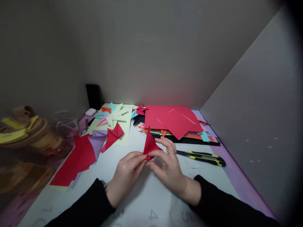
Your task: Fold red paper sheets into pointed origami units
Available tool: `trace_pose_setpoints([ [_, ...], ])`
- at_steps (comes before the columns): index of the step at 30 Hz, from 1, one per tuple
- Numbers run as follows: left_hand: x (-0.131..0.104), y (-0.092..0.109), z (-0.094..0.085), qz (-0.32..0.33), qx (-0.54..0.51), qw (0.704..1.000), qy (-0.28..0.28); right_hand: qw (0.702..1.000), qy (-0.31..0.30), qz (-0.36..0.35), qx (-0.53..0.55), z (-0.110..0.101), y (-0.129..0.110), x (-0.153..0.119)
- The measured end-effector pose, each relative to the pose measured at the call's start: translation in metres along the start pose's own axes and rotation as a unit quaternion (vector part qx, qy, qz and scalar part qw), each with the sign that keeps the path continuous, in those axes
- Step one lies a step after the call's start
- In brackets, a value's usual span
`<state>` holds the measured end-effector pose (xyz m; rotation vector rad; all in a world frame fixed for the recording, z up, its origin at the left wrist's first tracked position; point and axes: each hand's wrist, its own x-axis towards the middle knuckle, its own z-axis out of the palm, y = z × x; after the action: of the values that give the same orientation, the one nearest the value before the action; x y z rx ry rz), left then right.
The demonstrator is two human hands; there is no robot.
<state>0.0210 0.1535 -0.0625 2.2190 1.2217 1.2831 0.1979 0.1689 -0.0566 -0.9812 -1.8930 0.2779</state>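
Note:
A folded piece of red paper (151, 144) with an upright pointed tip is held over the middle of the white mat (151, 189). My left hand (127, 171) pinches its lower left edge between thumb and fingers. On the right side, my right hand (169, 168) grips the bottom of the same paper with thumb and index finger, its other fingers curved above. Both sets of fingertips nearly meet at the paper's base, hiding part of the lower folds. Another folded red piece (113, 136) lies to the left, beyond my left hand.
Red sheets (172, 119) top a paper stack at the back. A black and yellow cutter (203, 158) lies right. Folded shapes (115, 115), red strips (78, 160) and a white case (90, 112) are left. A blurred brown-lidded cup (35, 132) and a black phone-like object (93, 96) stand farther left.

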Motion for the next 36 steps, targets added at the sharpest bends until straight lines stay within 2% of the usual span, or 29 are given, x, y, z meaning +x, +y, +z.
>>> trace_pose_setpoints([
  [3, -0.0007, 0.0008, 0.0029, 0.015, 0.013, 1.000, 0.008, 1.000, 0.001, -0.006, -0.004, 0.0007, -0.0023, 0.0002],
  [7, 0.0004, 0.0035, 0.0043, 0.000, -0.009, 1.000, 0.003, 1.000, -0.002, 0.010, 0.018, 0.0007, -0.0032, 0.0015],
  [13, 0.0029, 0.0076, 0.0018, -0.091, -0.085, 0.992, -0.032, 0.989, -0.026, 0.104, 0.101, -0.0007, -0.0007, 0.0040],
  [18, 0.0008, 0.0072, 0.0024, -0.153, -0.105, 0.982, -0.028, 0.970, -0.037, 0.168, 0.171, 0.0000, 0.0013, 0.0049],
  [25, 0.0025, 0.0056, 0.0014, -0.154, -0.105, 0.982, -0.041, 0.973, -0.042, 0.164, 0.154, 0.0021, 0.0033, 0.0045],
  [31, 0.0023, 0.0058, 0.0020, -0.176, -0.111, 0.977, -0.049, 0.990, -0.040, 0.104, 0.082, 0.0021, 0.0029, 0.0056],
  [36, 0.0037, 0.0059, 0.0042, -0.222, -0.146, 0.963, -0.034, 0.979, -0.045, 0.160, 0.117, 0.0039, 0.0054, 0.0053],
])
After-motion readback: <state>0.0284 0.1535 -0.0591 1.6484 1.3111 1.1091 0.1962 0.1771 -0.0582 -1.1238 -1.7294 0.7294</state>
